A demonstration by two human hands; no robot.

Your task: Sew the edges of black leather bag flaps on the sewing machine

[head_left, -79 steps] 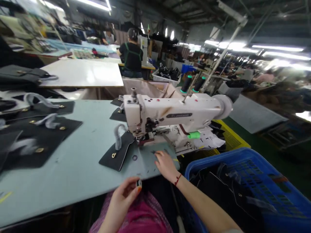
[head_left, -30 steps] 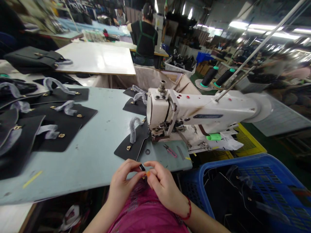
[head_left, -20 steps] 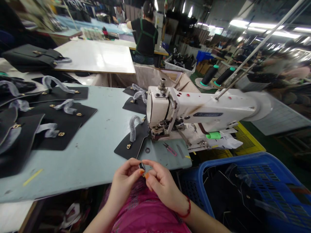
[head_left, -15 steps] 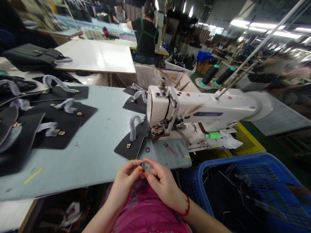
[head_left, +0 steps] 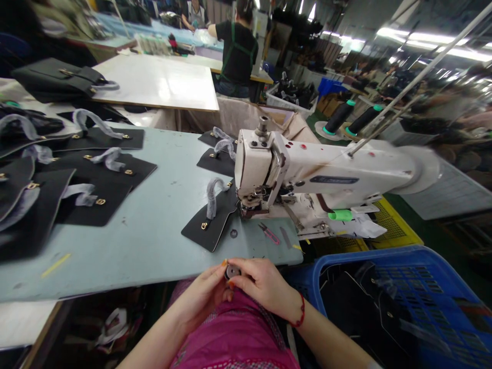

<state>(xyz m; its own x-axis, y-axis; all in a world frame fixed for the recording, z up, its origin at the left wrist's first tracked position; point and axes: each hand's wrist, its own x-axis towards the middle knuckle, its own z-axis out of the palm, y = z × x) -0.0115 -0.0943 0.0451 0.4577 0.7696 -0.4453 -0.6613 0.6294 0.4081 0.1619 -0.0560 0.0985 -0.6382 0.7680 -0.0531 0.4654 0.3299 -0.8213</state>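
Between my two hands, just in front of the table edge, is a small round dark metal bobbin (head_left: pixel 232 272) with a hole at its centre. My right hand (head_left: pixel 263 284) pinches it between thumb and fingers. My left hand (head_left: pixel 207 292) is closed against its other side, fingertips touching the rim. Beyond them a black leather panel (head_left: pixel 209 225) with a plastic-wrapped handle lies partly under the head of a white sewing machine (head_left: pixel 255 174). Pink-handled thread snips (head_left: pixel 271 234) rest on the table right of the panel.
Several black panels with wrapped handles (head_left: pixel 96 205) lie on the left of the pale blue table (head_left: pixel 154 236). A blue basket (head_left: pixel 369 253) with black pieces stands at my right. Thread cones (head_left: pixel 340 117) stand behind the machine. A person (head_left: pixel 238 51) works farther back.
The bobbin has turned so that its round flat face now shows between my fingers. My right hand has shifted over it. The view has moved slightly.
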